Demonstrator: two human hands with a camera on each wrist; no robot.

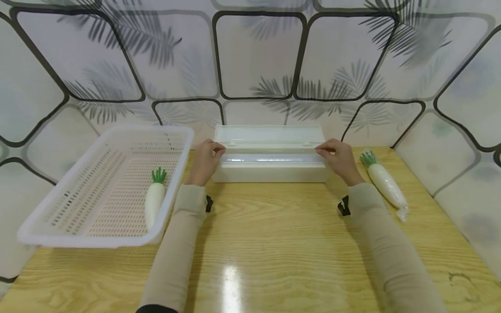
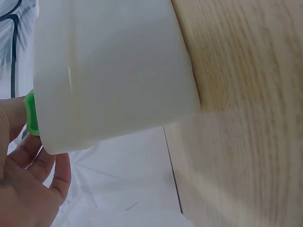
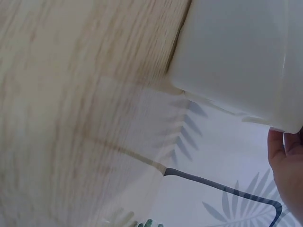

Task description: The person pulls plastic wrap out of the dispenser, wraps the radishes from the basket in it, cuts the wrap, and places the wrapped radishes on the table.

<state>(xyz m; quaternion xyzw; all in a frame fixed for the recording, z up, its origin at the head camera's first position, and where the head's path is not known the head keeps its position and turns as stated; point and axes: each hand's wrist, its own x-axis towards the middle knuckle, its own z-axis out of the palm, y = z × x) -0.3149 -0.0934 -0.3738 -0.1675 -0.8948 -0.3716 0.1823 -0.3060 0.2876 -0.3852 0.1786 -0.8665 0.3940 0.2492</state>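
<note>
A white cling film box (image 1: 270,174) stands at the back of the table with its lid (image 1: 270,132) raised, and a shiny roll of cling film (image 1: 272,158) shows along its top. My left hand (image 1: 205,161) pinches with thumb and fingertips at the roll's left end. At the other end, my right hand (image 1: 338,157) pinches in the same way. I cannot tell whether the fingertips hold the film's edge or the roll's ends. A green piece (image 2: 32,113) shows between the left thumb and fingers in the left wrist view.
On the left, a white plastic basket (image 1: 105,241) holds a white radish (image 1: 154,202) with green tops. Another white radish (image 1: 387,184), wrapped in clear film, lies at the right. A patterned cloth (image 1: 258,56) hangs behind the wooden table (image 1: 270,243).
</note>
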